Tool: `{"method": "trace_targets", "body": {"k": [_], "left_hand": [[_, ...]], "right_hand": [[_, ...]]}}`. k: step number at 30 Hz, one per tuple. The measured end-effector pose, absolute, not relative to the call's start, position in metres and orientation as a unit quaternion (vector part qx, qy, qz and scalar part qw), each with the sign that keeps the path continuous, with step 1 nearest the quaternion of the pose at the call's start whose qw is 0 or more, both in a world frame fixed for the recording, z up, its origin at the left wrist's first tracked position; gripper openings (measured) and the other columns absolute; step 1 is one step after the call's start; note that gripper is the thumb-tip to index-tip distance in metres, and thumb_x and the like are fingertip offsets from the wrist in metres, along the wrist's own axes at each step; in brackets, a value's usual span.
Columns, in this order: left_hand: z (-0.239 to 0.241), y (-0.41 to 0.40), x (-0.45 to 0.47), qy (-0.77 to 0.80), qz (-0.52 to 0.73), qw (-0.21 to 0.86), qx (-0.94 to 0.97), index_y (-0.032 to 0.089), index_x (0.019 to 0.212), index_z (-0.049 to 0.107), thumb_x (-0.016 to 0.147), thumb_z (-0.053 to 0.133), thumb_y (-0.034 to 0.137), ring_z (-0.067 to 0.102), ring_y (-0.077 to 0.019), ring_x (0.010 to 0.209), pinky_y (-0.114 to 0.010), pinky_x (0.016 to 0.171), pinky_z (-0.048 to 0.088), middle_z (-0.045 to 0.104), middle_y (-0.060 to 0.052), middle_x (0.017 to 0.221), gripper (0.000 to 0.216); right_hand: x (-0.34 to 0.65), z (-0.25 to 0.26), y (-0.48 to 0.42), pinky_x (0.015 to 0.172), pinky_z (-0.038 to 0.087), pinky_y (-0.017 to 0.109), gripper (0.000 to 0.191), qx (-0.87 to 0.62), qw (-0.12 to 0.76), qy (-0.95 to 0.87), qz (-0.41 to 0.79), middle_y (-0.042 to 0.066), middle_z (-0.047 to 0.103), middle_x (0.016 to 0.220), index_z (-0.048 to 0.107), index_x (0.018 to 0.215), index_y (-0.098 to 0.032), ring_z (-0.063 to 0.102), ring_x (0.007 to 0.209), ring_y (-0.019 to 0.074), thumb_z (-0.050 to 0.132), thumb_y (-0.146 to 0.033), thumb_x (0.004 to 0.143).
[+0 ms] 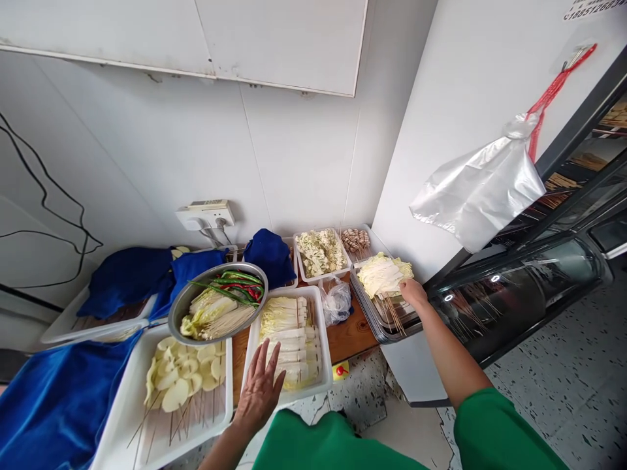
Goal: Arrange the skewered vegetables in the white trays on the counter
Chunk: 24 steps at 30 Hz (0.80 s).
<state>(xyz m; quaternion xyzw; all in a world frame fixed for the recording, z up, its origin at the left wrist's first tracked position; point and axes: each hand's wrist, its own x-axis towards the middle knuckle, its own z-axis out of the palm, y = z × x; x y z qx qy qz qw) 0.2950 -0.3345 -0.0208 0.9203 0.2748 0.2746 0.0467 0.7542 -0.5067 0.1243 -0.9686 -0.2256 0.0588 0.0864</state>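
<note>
My left hand (pixel 259 388) is open, its fingers spread over the near left edge of a white tray (pixel 323 372). Rows of skewered white, leafy pieces (pixel 296 349) lie in that tray. Over on the right, my right hand (pixel 414 294) has its fingers curled against the right end of a pile of cabbage skewers (pixel 385 274). These skewers rest on a stack of metal trays (pixel 365 307), with their bare sticks pointing toward me. My right fingertips are partly hidden at the leaves.
A metal bowl (pixel 179 316) of peppers, cabbage and enoki sits across the trays at left. Beside it are potato-slice skewers (pixel 176 385) and blue cloths (pixel 68 398). Cauliflower (pixel 321 253) stands behind. A plastic bag (pixel 484 186) hangs by the glass-fronted cabinet (pixel 504 307).
</note>
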Motion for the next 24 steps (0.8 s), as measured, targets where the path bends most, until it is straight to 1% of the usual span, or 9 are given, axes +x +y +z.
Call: {"method": "trace_targets", "body": {"k": [2,8,12,15,17,19,21,23,24], "left_hand": [[-0.025,-0.337,0.292,0.284,0.278,0.059,0.916,0.035,0.164,0.006,0.101,0.044,0.037,0.03,-0.037,0.15,-0.06,0.113,0.044,0.021,-0.012,0.168,0.073],[-0.039,-0.34,0.286,0.317,0.262,0.101,0.906,0.034,0.163,0.013,0.102,0.042,0.038,0.028,-0.0359,0.152,-0.06,0.116,0.041,0.022,-0.011,0.168,0.068],[-0.033,-0.333,0.289,0.335,0.259,0.178,0.888,0.028,0.162,0.021,0.101,0.043,0.045,0.024,-0.0344,0.154,-0.06,0.121,0.032,0.025,-0.014,0.167,0.067],[-0.019,-0.322,0.298,0.382,0.274,0.307,0.827,0.024,0.161,0.026,0.097,0.047,0.057,0.022,-0.0353,0.155,-0.061,0.122,0.028,0.029,-0.017,0.166,0.074],[-0.005,-0.315,0.308,0.408,0.273,0.448,0.747,0.024,0.161,0.025,0.095,0.049,0.063,0.029,-0.0358,0.153,-0.06,0.119,0.034,0.032,-0.019,0.164,0.081],[0.012,-0.31,0.32,0.4,0.262,0.604,0.637,0.027,0.163,0.017,0.096,0.043,0.067,0.037,-0.0342,0.149,-0.057,0.113,0.044,0.033,-0.02,0.163,0.083],[0.03,-0.309,0.331,0.368,0.256,0.73,0.516,0.031,0.164,0.007,0.097,0.031,0.071,0.042,-0.0318,0.146,-0.055,0.106,0.051,0.033,-0.019,0.163,0.082],[0.043,-0.308,0.34,0.322,0.262,0.809,0.415,0.035,0.163,0.007,0.095,0.024,0.075,0.047,-0.0309,0.142,-0.056,0.101,0.054,0.036,-0.016,0.162,0.08],[0.047,-0.308,0.342,0.3,0.263,0.834,0.38,0.035,0.162,0.013,0.094,0.023,0.076,0.05,-0.0311,0.14,-0.057,0.1,0.054,0.04,-0.014,0.16,0.08]], "right_hand": [[0.759,0.124,-0.507,0.079,0.046,0.029,0.032,-0.965,0.099,-0.236,0.053,0.016,0.074,0.103,0.074,0.102,-0.012,0.068,0.097,0.0248,0.043,-0.023,0.1],[0.738,0.13,-0.502,0.094,0.045,0.03,0.045,-0.949,0.149,-0.277,-0.015,0.014,0.071,0.122,0.064,0.129,-0.012,0.064,0.11,0.025,0.029,-0.025,0.103],[0.706,0.142,-0.49,0.096,0.047,0.033,0.044,-0.889,0.266,-0.358,-0.099,0.017,0.072,0.119,0.069,0.119,-0.012,0.065,0.108,0.0273,0.033,-0.03,0.101],[0.669,0.151,-0.478,0.092,0.05,0.035,0.045,-0.831,0.355,-0.411,-0.12,0.016,0.073,0.111,0.07,0.111,-0.015,0.066,0.101,0.0273,0.035,-0.041,0.101],[0.637,0.153,-0.468,0.083,0.052,0.034,0.049,-0.799,0.406,-0.435,-0.089,0.015,0.074,0.103,0.07,0.109,-0.016,0.066,0.091,0.0252,0.035,-0.05,0.101],[0.601,0.149,-0.457,0.065,0.051,0.031,0.053,-0.774,0.45,-0.446,-0.017,0.012,0.073,0.091,0.069,0.107,-0.018,0.063,0.074,0.0219,0.033,-0.056,0.101],[0.566,0.136,-0.447,0.051,0.044,0.03,0.055,-0.751,0.482,-0.446,0.072,0.009,0.069,0.08,0.069,0.105,-0.019,0.055,0.06,0.0194,0.031,-0.059,0.1],[0.536,0.115,-0.438,0.048,0.041,0.03,0.054,-0.733,0.503,-0.435,0.14,0.007,0.066,0.074,0.068,0.098,-0.02,0.051,0.055,0.0187,0.033,-0.061,0.098],[0.524,0.103,-0.435,0.05,0.043,0.03,0.053,-0.728,0.512,-0.426,0.161,0.007,0.066,0.073,0.068,0.094,-0.02,0.052,0.056,0.0189,0.035,-0.061,0.097]]}}
